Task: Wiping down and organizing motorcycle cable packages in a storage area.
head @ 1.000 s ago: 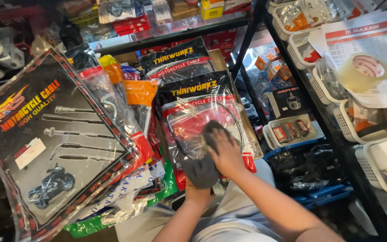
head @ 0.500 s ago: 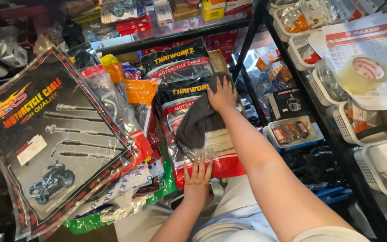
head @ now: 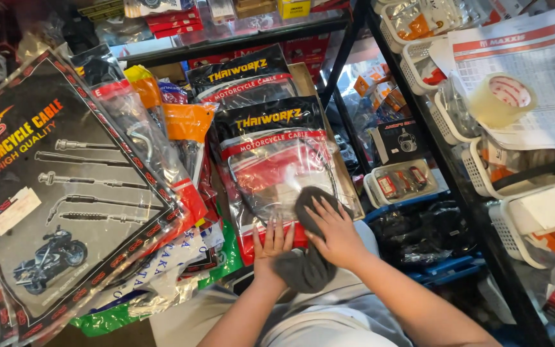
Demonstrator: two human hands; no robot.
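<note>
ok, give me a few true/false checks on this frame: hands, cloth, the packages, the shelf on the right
1. The right hand presses a dark grey cloth onto a clear cable package. True.
2. The left hand is lifted away from the package. False: it rests on the package's red bottom edge, beside the cloth.
3. A roll of tape lies on a printed sheet on the right. True.
4. The large black package with the motorcycle picture lies right of the hands. False: it is on the left.
5. The cloth is bright orange. False: it is dark grey.
</note>
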